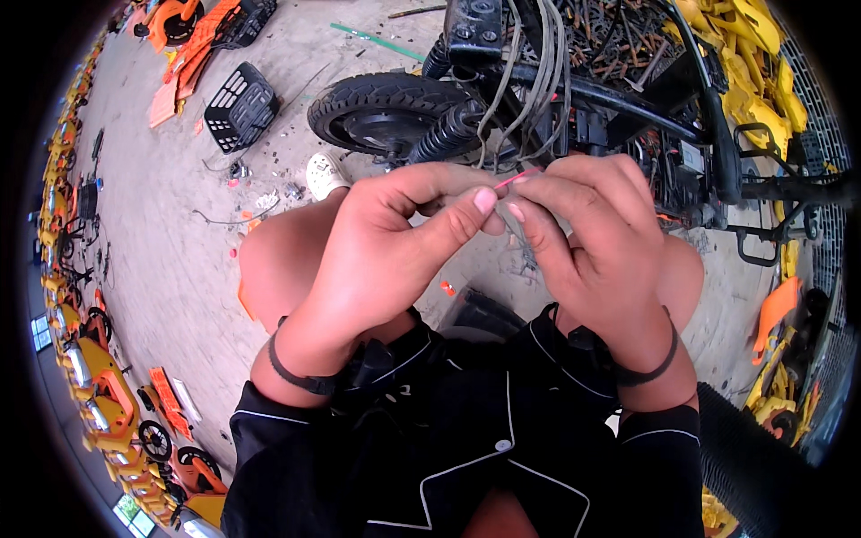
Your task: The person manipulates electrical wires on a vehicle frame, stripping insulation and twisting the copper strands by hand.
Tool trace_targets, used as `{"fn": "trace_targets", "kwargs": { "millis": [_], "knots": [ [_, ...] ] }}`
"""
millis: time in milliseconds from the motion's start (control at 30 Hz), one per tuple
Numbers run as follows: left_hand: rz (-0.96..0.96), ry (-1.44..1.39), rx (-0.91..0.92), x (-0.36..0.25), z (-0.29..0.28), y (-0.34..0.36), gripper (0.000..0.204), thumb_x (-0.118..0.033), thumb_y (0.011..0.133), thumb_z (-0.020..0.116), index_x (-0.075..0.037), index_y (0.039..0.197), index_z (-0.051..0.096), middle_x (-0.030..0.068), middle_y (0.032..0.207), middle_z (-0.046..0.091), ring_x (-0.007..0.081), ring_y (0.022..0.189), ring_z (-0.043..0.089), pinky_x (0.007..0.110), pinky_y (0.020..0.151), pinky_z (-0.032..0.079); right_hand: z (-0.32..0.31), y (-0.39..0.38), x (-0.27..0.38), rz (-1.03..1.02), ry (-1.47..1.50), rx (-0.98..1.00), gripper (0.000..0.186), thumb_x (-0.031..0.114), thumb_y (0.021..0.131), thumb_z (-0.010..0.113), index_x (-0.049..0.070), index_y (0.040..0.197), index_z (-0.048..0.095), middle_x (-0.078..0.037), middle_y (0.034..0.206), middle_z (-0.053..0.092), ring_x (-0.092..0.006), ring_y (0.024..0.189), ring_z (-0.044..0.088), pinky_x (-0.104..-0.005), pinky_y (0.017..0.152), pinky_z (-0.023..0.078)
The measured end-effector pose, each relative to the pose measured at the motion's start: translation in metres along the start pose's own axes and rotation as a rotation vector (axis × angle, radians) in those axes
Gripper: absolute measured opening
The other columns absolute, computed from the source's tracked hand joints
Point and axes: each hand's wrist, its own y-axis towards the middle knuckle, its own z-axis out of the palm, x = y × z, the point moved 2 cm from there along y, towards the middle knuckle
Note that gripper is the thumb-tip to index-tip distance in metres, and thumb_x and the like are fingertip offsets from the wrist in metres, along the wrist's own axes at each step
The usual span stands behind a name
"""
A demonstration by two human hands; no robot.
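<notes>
Between my two hands runs a thin red wire (518, 177), above my lap and in front of a black scooter frame. My left hand (395, 233) pinches its left end between thumb and forefinger. My right hand (596, 233) has its fingertips closed on the other end, close to the left thumb. Just beyond the fingertips, several grey cables (529, 85) hang in loops from the frame. Behind them stand a wheel with a black tyre (386, 108) and a black coil spring (448, 130). The exact ends of the wire are hidden by my fingers.
A black plastic basket (240, 106) lies on the concrete floor at the left. Many bolts and metal bits (610, 40) fill a container at the back. Yellow panels (749, 54) are heaped at the far right. A black frame tube (619, 97) crosses beyond my right hand.
</notes>
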Motion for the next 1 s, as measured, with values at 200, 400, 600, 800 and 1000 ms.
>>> {"fn": "trace_targets", "kwargs": {
  "millis": [200,400,600,800,1000],
  "knots": [
    [0.079,0.195,-0.022,-0.002,-0.001,-0.005,0.015,-0.013,0.098,0.071,-0.002,0.107,0.075,0.0046,0.095,0.075,0.0088,0.091,0.067,0.027,0.081,0.053,-0.004,0.010,0.016,0.006,-0.011,0.010,0.022,0.004,0.081,0.079,0.004,0.102,0.072,-0.011,0.097,0.068,-0.0306,0.085,0.064,-0.0391,0.074,0.052],
    [0.104,0.020,0.053,0.012,-0.004,0.014,0.019,-0.013,0.102,0.065,0.003,0.110,0.071,0.0027,0.095,0.073,0.0073,0.093,0.065,0.025,0.083,0.054,0.000,0.015,0.022,0.005,0.036,-0.090,0.018,0.002,0.082,0.075,0.003,0.100,0.072,-0.011,0.097,0.069,-0.0321,0.084,0.063,-0.0401,0.074,0.052],
    [0.115,0.110,0.043,0.030,-0.006,0.012,0.023,-0.016,0.101,0.067,0.001,0.114,0.073,0.0016,0.096,0.073,0.0063,0.089,0.061,0.025,0.080,0.052,-0.001,0.001,0.020,0.070,0.041,-0.055,0.014,0.003,0.083,0.073,0.001,0.098,0.072,-0.013,0.095,0.068,-0.0331,0.086,0.062,-0.0410,0.077,0.051],
    [0.169,0.385,0.047,0.022,-0.004,0.008,0.024,-0.015,0.099,0.069,-0.002,0.117,0.074,0.0088,0.105,0.077,0.0118,0.097,0.068,0.029,0.086,0.054,-0.002,-0.001,0.023,0.081,0.045,-0.042,0.012,0.003,0.084,0.072,0.001,0.095,0.072,-0.014,0.092,0.068,-0.0340,0.085,0.063,-0.0415,0.076,0.051],
    [0.463,0.617,-0.016,0.019,0.005,0.010,0.019,-0.014,0.092,0.072,-0.003,0.106,0.075,0.0175,0.091,0.073,0.0305,0.086,0.071,0.038,0.077,0.055,-0.003,-0.007,0.013,0.118,0.065,-0.037,0.009,0.003,0.083,0.072,0.001,0.092,0.072,-0.013,0.089,0.069,-0.0344,0.083,0.063,-0.0420,0.075,0.051]
  ]
}}
